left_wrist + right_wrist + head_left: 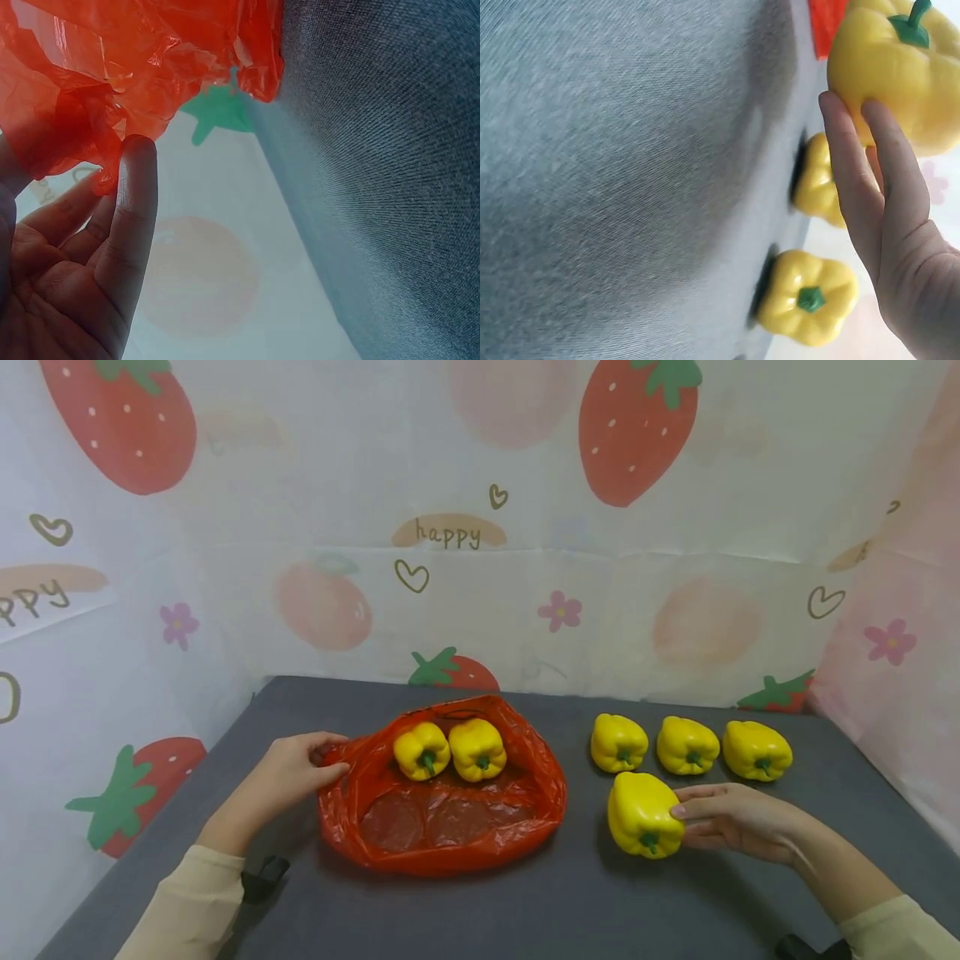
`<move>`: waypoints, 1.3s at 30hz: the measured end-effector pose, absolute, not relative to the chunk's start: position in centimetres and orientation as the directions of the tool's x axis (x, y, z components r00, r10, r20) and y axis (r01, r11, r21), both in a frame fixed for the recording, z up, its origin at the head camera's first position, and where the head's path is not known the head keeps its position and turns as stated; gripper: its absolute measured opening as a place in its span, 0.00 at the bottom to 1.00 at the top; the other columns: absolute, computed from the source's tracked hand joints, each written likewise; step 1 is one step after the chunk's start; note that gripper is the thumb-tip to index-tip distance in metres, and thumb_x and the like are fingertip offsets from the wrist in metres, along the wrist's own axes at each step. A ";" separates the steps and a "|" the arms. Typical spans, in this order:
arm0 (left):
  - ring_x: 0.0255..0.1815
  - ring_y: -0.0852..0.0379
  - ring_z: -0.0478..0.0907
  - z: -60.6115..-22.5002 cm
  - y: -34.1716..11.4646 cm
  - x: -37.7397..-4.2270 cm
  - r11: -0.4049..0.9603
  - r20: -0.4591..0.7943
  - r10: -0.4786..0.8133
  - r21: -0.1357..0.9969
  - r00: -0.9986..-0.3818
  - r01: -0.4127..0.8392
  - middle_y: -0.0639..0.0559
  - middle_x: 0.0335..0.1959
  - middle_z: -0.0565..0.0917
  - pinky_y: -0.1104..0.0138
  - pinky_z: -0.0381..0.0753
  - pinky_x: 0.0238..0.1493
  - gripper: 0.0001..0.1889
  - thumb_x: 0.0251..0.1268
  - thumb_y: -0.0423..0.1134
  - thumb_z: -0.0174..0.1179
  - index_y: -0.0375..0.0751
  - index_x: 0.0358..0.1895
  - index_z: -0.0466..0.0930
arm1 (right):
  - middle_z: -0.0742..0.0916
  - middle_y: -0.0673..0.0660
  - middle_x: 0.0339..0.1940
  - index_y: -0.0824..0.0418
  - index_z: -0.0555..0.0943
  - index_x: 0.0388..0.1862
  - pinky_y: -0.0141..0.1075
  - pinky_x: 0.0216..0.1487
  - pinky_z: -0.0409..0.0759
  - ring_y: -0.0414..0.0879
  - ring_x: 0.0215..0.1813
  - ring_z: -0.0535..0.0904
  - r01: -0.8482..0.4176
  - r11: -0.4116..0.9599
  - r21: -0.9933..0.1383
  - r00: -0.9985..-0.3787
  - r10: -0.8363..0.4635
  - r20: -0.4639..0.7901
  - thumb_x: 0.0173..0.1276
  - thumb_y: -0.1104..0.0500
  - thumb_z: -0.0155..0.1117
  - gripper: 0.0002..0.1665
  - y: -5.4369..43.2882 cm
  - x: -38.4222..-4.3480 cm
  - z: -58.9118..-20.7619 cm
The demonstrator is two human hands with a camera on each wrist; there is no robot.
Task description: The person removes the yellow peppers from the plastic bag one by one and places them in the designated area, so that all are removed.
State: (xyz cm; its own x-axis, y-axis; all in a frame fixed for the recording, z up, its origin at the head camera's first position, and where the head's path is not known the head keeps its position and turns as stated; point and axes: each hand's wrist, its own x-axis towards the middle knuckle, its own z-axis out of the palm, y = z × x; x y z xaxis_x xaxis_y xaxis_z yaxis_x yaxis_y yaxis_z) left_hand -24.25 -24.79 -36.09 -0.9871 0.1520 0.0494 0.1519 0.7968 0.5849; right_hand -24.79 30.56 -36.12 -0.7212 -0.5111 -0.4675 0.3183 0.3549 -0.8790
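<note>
My left hand (300,770) pinches the left edge of a red plastic bag (442,858), whose mouth is spread wide; in the left wrist view the thin film runs between thumb and fingers (135,195). Two yellow bell peppers with green stems, one on the left (422,750) and one on the right (477,749), lie at the back inside the bag. To the bag's right, my right hand (738,820) grips another yellow bell pepper (643,814) by its right side. This pepper is raised off the table in the right wrist view, stem toward me.
Behind the held pepper, three more yellow bell peppers stand in a row: left (618,742), middle (687,745) and right (757,750). A dark grey cloth covers the table (480,918). Printed curtains (480,610) with strawberries close off the back and sides.
</note>
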 end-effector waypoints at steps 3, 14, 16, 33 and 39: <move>0.40 0.53 0.81 -36.1 -24.8 -24.3 0.800 0.049 0.152 0.581 -0.987 0.152 0.42 0.44 0.86 0.62 0.86 0.40 0.23 0.67 0.42 0.63 0.34 0.61 0.77 | 0.83 0.50 0.58 0.79 0.46 0.77 0.43 0.63 0.80 0.46 0.58 0.82 0.331 0.369 -0.868 -0.728 -0.486 -0.484 0.77 0.51 0.53 0.46 30.9 -24.9 -36.5; 0.40 0.53 0.81 -36.1 -24.7 -24.3 0.799 0.055 0.151 0.581 -0.987 0.155 0.42 0.44 0.86 0.62 0.86 0.39 0.23 0.67 0.42 0.63 0.34 0.61 0.78 | 0.69 0.72 0.73 0.80 0.46 0.76 0.45 0.64 0.79 0.49 0.60 0.80 0.371 0.426 -0.825 -0.746 -0.392 -0.538 0.76 0.50 0.55 0.48 31.6 -25.1 -37.4; 0.40 0.53 0.81 -36.0 -24.8 -24.3 0.797 0.057 0.154 0.583 -0.986 0.158 0.41 0.44 0.86 0.62 0.86 0.39 0.23 0.67 0.42 0.63 0.33 0.61 0.78 | 0.65 0.74 0.75 0.80 0.46 0.76 0.45 0.64 0.79 0.50 0.61 0.79 0.374 0.432 -0.821 -0.747 -0.385 -0.542 0.76 0.49 0.55 0.48 31.7 -25.1 -37.4; 0.40 0.53 0.81 -36.1 -24.7 -24.1 0.795 0.060 0.156 0.585 -0.986 0.161 0.42 0.43 0.86 0.62 0.86 0.39 0.23 0.67 0.42 0.64 0.33 0.60 0.78 | 0.79 0.61 0.65 0.80 0.47 0.76 0.44 0.62 0.81 0.48 0.59 0.81 0.380 0.420 -0.824 -0.742 -0.394 -0.543 0.76 0.50 0.55 0.47 32.1 -25.6 -38.0; 0.40 0.52 0.81 -36.1 -24.7 -24.1 0.795 0.063 0.158 0.584 -0.985 0.165 0.42 0.43 0.86 0.62 0.86 0.39 0.23 0.67 0.41 0.63 0.33 0.60 0.78 | 0.83 0.52 0.59 0.80 0.48 0.76 0.43 0.62 0.81 0.45 0.58 0.81 0.369 0.419 -0.830 -0.731 -0.421 -0.537 0.77 0.50 0.54 0.47 32.2 -25.8 -38.1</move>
State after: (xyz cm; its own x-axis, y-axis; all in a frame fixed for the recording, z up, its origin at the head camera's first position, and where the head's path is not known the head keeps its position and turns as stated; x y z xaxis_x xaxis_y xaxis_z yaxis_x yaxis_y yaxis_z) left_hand -24.14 -24.72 -36.07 -0.9854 0.1579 0.0629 0.1646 0.7948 0.5841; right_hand -25.75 32.18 -38.14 -0.7309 -0.4211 -0.5371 0.3687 0.4187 -0.8299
